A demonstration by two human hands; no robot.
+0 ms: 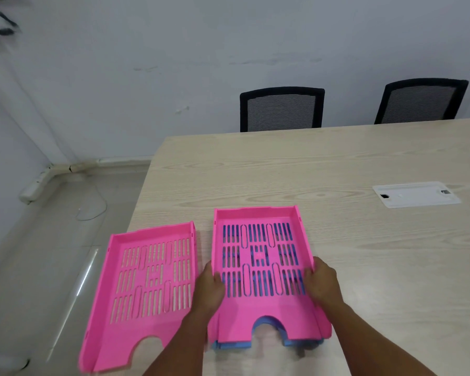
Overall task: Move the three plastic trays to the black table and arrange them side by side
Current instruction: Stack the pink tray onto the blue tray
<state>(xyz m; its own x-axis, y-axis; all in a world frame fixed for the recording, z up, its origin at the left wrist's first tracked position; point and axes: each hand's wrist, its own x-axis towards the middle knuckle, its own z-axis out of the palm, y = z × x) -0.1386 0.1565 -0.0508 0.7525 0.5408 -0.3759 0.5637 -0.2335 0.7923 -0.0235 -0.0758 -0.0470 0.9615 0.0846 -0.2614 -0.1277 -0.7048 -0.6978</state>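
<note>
Head view | left hand (210, 283) and right hand (320, 282) clamped on side walls of pink tray (258, 267) nested on blue tray (266, 325) | long axis near-far | second pink tray (147, 280) just left, overhanging wooden table (337, 164) | black table unseen

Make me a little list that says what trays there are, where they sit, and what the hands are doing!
Surface: light wooden table; no black table in view
Left tray: pink tray, lying alone, overhanging the table's left edge
Stacked trays: pink top tray nested over a blue tray
Left hand: gripping the top tray's left wall
Right hand: gripping its right wall
Behind the table: two black mesh chairs
Also on the table: white cable hatch
</note>
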